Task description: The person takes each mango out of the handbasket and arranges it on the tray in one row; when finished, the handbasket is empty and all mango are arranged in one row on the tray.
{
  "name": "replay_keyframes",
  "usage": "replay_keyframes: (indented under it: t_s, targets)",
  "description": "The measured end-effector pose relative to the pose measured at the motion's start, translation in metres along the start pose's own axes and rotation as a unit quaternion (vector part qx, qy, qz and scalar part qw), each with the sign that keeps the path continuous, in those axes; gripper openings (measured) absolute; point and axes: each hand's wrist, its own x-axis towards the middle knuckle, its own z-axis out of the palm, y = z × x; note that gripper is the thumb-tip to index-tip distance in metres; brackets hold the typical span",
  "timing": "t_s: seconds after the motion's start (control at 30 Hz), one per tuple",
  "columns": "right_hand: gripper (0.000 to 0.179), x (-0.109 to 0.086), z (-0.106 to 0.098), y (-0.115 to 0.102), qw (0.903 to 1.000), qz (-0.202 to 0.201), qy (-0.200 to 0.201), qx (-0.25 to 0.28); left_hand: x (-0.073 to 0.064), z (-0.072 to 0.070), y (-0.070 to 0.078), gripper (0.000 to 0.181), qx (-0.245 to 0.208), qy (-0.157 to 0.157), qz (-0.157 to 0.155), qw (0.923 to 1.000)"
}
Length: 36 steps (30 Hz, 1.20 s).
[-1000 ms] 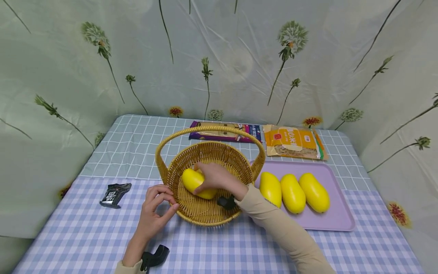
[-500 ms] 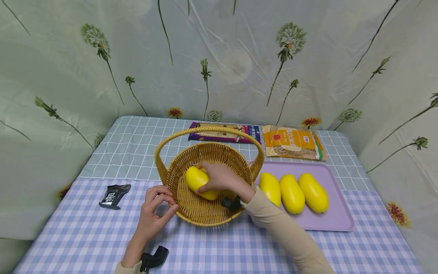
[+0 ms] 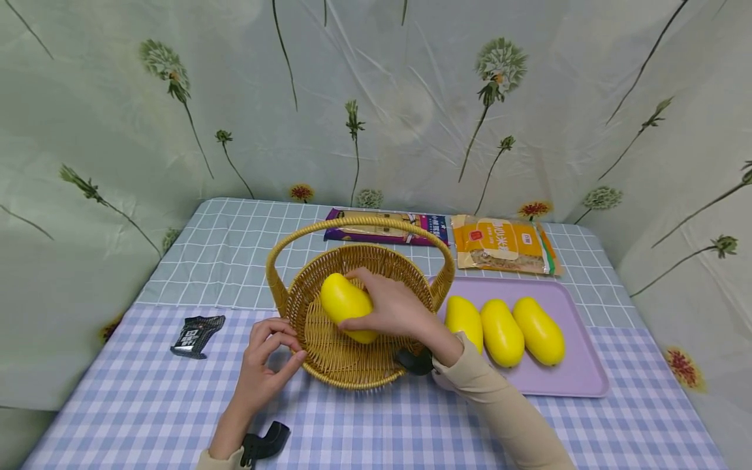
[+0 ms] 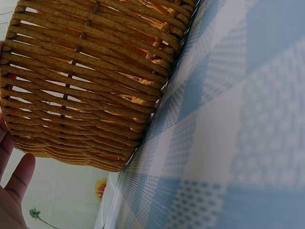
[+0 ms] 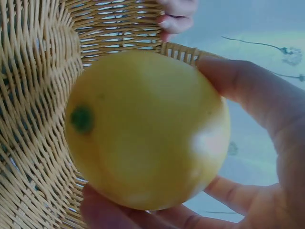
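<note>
In the head view, a wicker basket (image 3: 352,365) with a tall arched handle stands on the checked cloth. My right hand (image 3: 393,307) reaches into it and grips a yellow mango (image 3: 343,301) from above. Up close in the right wrist view, the thumb is on one side of the mango (image 5: 147,129) and fingers are on the other, with the basket's woven wall behind. My left hand (image 3: 269,359) holds the basket's left rim with bent fingers. The basket's outer side (image 4: 81,86) fills much of the left wrist view.
Right of the basket, a lilac tray (image 3: 581,372) bears three more mangoes (image 3: 502,333). Behind lie a purple packet (image 3: 384,226) and an orange bag of grain (image 3: 505,245). A small black wrapper (image 3: 198,335) is at the left.
My right hand has drawn the mango up and slightly to the right within the basket, and the mango has tilted. The left hand stays at the rim.
</note>
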Motion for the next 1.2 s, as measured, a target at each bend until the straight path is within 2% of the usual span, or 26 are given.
replay_keyframes:
  t_s: [0.27,0.5,0.83,1.0,1.2]
  targets:
    - [0.081,-0.022,-0.006,-0.001,0.9975,-0.01,0.063,0.032,0.0,0.0,0.0,0.026,0.001,0.003,0.004,1.0]
    - [0.079,-0.039,-0.006,0.002,0.9914,-0.019,0.115,0.059,0.0,0.0,-0.001,0.024,-0.002,0.002,0.009,1.0]
    - [0.078,-0.062,-0.002,0.015,0.9766,-0.03,0.134,0.165,0.001,0.0,-0.001,0.023,-0.001,0.003,0.009,0.9999]
    - [0.079,-0.073,0.0,0.022,0.9691,-0.059,0.149,0.187,0.001,0.0,-0.001,0.025,0.001,0.005,0.013,0.9999]
    - [0.083,-0.087,0.008,0.037,0.96,-0.104,0.196,0.17,0.0,0.0,-0.002,0.024,-0.002,0.002,0.007,1.0]
